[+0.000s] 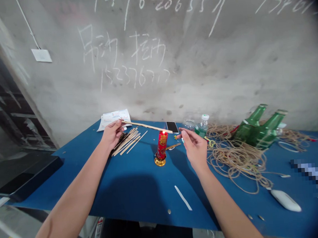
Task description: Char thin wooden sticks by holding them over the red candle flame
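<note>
The long wooden stick (146, 126) lies almost level, and its long axis goes from the left hand (112, 134) to the right, so the far tip points to the flame of the red candle (162, 144) and stops just beside it. The left hand pinches the stick near its end between thumb and fingers. The right hand (194, 147) is to the right of the candle, with fingers curved and close to the thumb; I cannot tell if it pinches something small. The candle stands on a golden holder (160, 161) on the blue table (142, 201). Left of the candle lies a pile of wooden sticks (125, 141), and behind it is a black phone (172, 127). Right of the candle, behind the right hand, are a glass jar (189, 123) and a plastic bottle (202, 125) with green inside. Farther right, two green glass bottles (260, 128) lie on a heap of tan cord (235, 154).
</note>
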A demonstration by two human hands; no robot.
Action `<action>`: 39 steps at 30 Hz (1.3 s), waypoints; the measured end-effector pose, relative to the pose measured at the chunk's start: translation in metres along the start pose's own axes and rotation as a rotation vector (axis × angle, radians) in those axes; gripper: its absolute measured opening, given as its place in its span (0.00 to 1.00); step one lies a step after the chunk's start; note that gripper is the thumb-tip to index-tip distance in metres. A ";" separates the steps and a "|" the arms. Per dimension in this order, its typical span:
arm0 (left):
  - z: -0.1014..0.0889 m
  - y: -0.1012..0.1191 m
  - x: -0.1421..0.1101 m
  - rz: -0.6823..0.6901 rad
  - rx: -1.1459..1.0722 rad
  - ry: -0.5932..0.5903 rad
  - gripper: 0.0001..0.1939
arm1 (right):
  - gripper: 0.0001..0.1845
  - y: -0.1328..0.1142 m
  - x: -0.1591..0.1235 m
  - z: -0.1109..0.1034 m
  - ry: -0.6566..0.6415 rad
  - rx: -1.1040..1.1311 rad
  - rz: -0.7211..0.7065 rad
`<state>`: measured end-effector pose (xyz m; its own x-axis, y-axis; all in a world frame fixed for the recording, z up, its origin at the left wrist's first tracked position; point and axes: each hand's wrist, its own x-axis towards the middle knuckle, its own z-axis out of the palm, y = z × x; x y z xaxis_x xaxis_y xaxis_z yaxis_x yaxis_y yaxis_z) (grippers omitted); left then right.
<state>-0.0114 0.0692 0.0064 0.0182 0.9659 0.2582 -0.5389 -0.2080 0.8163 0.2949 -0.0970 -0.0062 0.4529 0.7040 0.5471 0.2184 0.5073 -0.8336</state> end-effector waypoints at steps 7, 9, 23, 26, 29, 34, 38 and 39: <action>-0.002 0.002 0.000 -0.004 -0.013 0.024 0.17 | 0.22 -0.004 0.000 0.000 0.021 0.009 -0.009; -0.001 0.002 0.000 -0.003 -0.015 0.027 0.17 | 0.22 -0.005 0.000 0.000 0.026 0.016 -0.010; -0.003 0.000 0.002 -0.001 -0.014 0.023 0.17 | 0.23 -0.002 0.002 -0.002 0.053 0.035 -0.012; -0.004 0.000 0.002 -0.004 -0.012 0.016 0.17 | 0.23 -0.002 0.002 -0.003 0.062 0.031 -0.026; -0.004 0.000 0.002 0.001 -0.017 0.011 0.17 | 0.23 -0.002 0.002 -0.003 0.067 0.027 -0.034; -0.002 0.002 0.000 0.001 -0.020 0.012 0.17 | 0.24 -0.003 0.003 -0.003 0.075 0.023 -0.030; -0.004 0.001 0.001 -0.003 -0.024 0.009 0.18 | 0.24 -0.004 0.003 -0.003 0.099 0.042 -0.031; -0.004 0.001 0.001 0.000 -0.028 0.005 0.19 | 0.23 -0.004 0.003 -0.003 0.105 0.049 -0.033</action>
<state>-0.0155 0.0710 0.0054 0.0138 0.9667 0.2554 -0.5622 -0.2037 0.8015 0.2979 -0.0987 -0.0016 0.5347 0.6315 0.5615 0.1935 0.5553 -0.8088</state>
